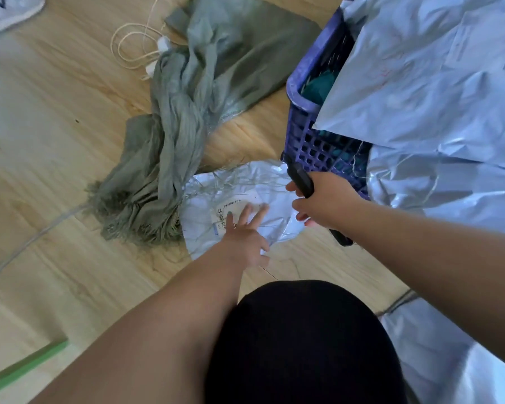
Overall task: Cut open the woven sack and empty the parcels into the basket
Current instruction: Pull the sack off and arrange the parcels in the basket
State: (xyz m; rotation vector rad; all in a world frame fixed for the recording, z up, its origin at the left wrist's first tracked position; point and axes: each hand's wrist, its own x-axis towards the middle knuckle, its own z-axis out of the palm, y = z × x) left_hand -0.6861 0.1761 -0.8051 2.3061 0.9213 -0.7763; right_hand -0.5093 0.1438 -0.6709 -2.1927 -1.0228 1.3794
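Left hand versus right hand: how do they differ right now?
The left hand lies with straight, spread fingers on the white parcel on the floor; the right hand has its fingers curled round a black-handled tool. The left hand sits beside the crumpled green sack; the right hand is against the purple basket. Both are bare and reach forward over the wooden floor.

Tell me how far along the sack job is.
Done: the sack lies cut, frayed and limp on the floor, and big parcels sit heaped over the basket. In hand: the right hand grips a black cutter; the left hand reaches onto a floor parcel. Left: that parcel into the basket.
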